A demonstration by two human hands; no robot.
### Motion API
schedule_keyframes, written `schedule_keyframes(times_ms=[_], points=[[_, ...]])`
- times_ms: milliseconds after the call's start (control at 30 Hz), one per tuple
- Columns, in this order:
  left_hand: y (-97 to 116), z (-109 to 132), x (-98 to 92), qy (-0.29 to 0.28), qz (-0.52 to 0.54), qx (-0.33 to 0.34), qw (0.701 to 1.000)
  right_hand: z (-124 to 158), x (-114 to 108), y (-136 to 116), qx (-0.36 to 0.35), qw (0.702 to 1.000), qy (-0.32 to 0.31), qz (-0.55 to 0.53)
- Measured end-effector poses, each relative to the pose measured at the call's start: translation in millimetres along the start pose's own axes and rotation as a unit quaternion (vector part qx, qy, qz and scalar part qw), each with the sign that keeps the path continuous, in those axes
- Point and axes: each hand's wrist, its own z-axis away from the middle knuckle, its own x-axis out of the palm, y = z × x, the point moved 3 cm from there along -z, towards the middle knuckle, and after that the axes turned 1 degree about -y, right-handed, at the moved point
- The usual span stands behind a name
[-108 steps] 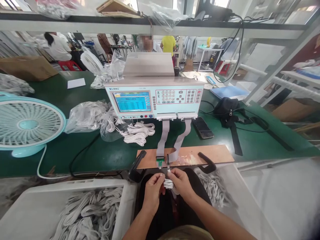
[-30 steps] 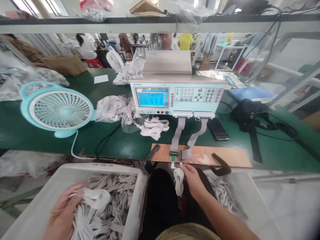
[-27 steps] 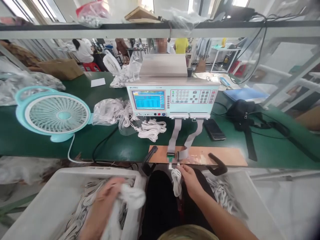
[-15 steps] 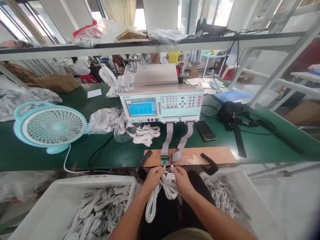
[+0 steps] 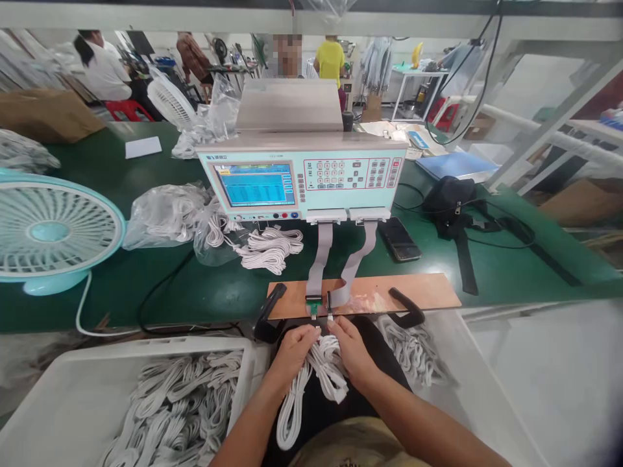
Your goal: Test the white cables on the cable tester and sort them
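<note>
My left hand (image 5: 296, 349) is closed, thumb and finger pinching one end of a white coiled cable (image 5: 327, 370) just behind its plug. A small gap separates that plug from the green circuit board (image 5: 314, 307) on the end of one grey ribbon cable (image 5: 320, 259). My right hand (image 5: 351, 350) pinches the cable's other end at the black connector (image 5: 329, 303) of the second ribbon cable; whether that plug is seated I cannot tell. The bundled loops hang below both hands, over my lap. Both ribbon cables run from a tester with a lit blue screen (image 5: 260, 188).
A wooden board (image 5: 418, 293) with black handles lines the bench edge. White bins of coiled cables stand at left (image 5: 63, 389) and right (image 5: 491, 389). On the bench are a fan (image 5: 53, 230), bagged cables (image 5: 165, 211), a phone (image 5: 400, 240) and a black bag (image 5: 448, 201).
The plug in my left hand has come away from the green board, toward me. My right hand stays near the black connector. The camera view has tilted down and moved closer.
</note>
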Motion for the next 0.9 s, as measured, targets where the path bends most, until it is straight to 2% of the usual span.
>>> schedule_keyframes(times_ms=[67,133,200,267,300,333,400,433,467,533,567,667,733,833,900], points=[[0,0,2.2,-0.038,-0.029,0.003,0.999,9,3,-2,0.004,1.0,-0.007,0.024],[1,1,5.5,-0.063,-0.05,0.008,0.997,18,-5,-3,0.019,0.999,-0.016,0.04],[1,3,7.4,-0.063,-0.038,-0.007,0.997,24,-30,-5,0.03,0.996,-0.016,0.078],[0,5,8.0,-0.051,-0.007,-0.042,0.998,30,-70,-10,0.022,0.979,-0.019,0.201],[-1,5,8.5,-0.049,0.009,-0.06,0.997,33,-91,-14,0.012,0.954,-0.022,0.298],[-2,6,9.7,-0.051,0.023,-0.075,0.996,36,-110,-17,0.004,0.909,-0.032,0.417],[-4,6,15.4,-0.073,0.045,-0.1,0.991,46,-134,-29,-0.077,0.804,0.02,0.589],[-6,5,20.1,-0.091,0.055,-0.111,0.988,51,-135,-35,-0.125,0.771,0.01,0.624],[-9,5,25.6,-0.109,0.066,-0.121,0.985,56,-127,-39,-0.174,0.755,-0.027,0.632],[-14,4,37.3,-0.136,0.091,-0.14,0.977,66,-99,-44,-0.255,0.748,-0.157,0.592],[-17,4,42.4,-0.145,0.104,-0.149,0.973,69,-82,-47,-0.298,0.735,-0.21,0.572],[-24,7,52.0,-0.168,0.145,-0.159,0.962,73,-47,-57,-0.384,0.694,-0.289,0.536],[-27,12,54.7,-0.181,0.17,-0.167,0.954,74,-35,-63,-0.389,0.67,-0.339,0.534],[-34,22,59.1,-0.182,0.189,-0.187,0.947,77,-26,-70,-0.352,0.63,-0.416,0.553],[-40,26,65.3,-0.201,0.188,-0.207,0.939,79,-20,-71,-0.34,0.61,-0.45,0.556]])
